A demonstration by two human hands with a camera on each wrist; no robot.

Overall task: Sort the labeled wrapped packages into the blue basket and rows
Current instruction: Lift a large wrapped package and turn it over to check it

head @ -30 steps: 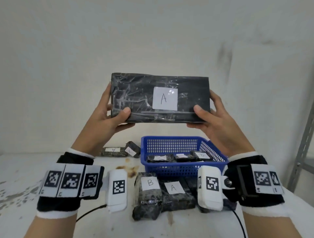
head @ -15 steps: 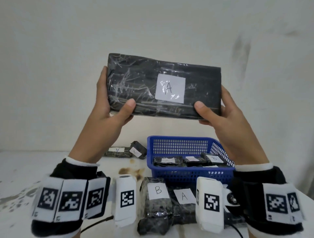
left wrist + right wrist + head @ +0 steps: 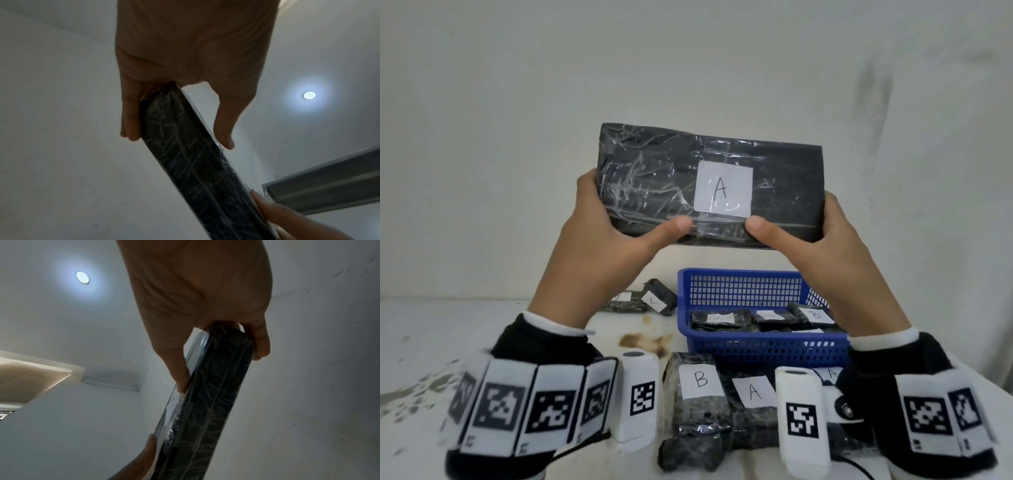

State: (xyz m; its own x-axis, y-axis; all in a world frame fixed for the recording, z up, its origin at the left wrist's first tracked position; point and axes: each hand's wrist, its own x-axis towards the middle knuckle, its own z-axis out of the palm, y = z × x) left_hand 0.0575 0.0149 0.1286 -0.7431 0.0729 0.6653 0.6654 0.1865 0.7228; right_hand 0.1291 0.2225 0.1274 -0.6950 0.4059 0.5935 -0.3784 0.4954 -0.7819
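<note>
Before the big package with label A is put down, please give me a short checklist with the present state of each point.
1. Label legible: ok, the large package shows A.
2. Left hand grips it: ok.
3. Right hand grips it: ok.
4. Package clear of the table: ok, held above.
5. Room in the blue basket: cannot tell, small packages already lie inside.
6. Which place A belongs to: cannot tell.
</note>
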